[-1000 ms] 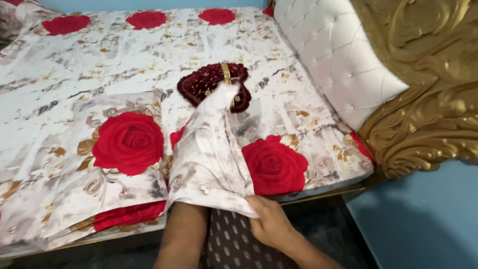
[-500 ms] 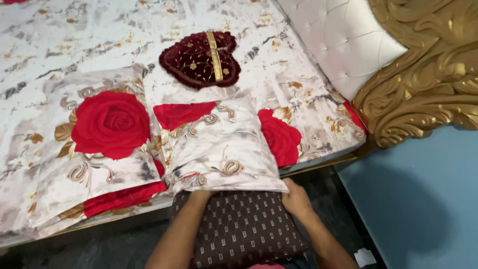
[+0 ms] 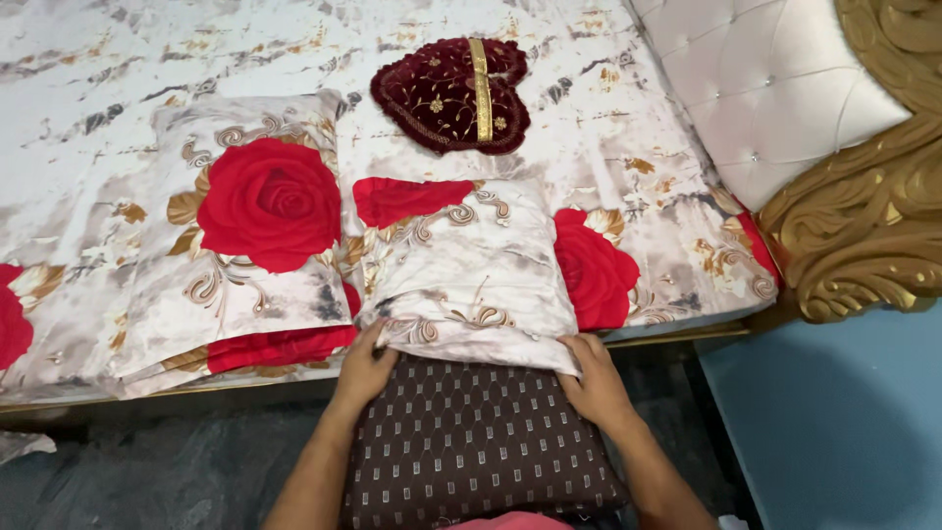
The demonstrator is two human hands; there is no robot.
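Nearest, at the bottom edge, a brown cushion [image 3: 471, 442] with small pale rectangles sticks out toward the camera, its near end cut off by the frame and partly covered by a strip of pink cloth [image 3: 510, 521] that is too little seen to identify. Both forearms run up along its sides. The left hand [image 3: 364, 371] and the right hand [image 3: 595, 385] each pinch the open hem of a floral pillow cover [image 3: 466, 275] at the cushion's two corners, fingers curled closed on the fabric; the fingertips are tucked under the hem and hidden. How far the cushion reaches inside the cover cannot be told, since the cloth hides its far end. The cover lies at the near edge of the bed [image 3: 128, 118], over a sheet printed with red roses. Just to its left rests a finished pillow [image 3: 245, 231] with a large red rose. Farther back, a dark red heart-shaped cushion [image 3: 451, 93] with a gold band lies on the sheet. At the far right stand a white tufted headboard [image 3: 775, 88] and a carved gold frame [image 3: 873, 226], both cropped
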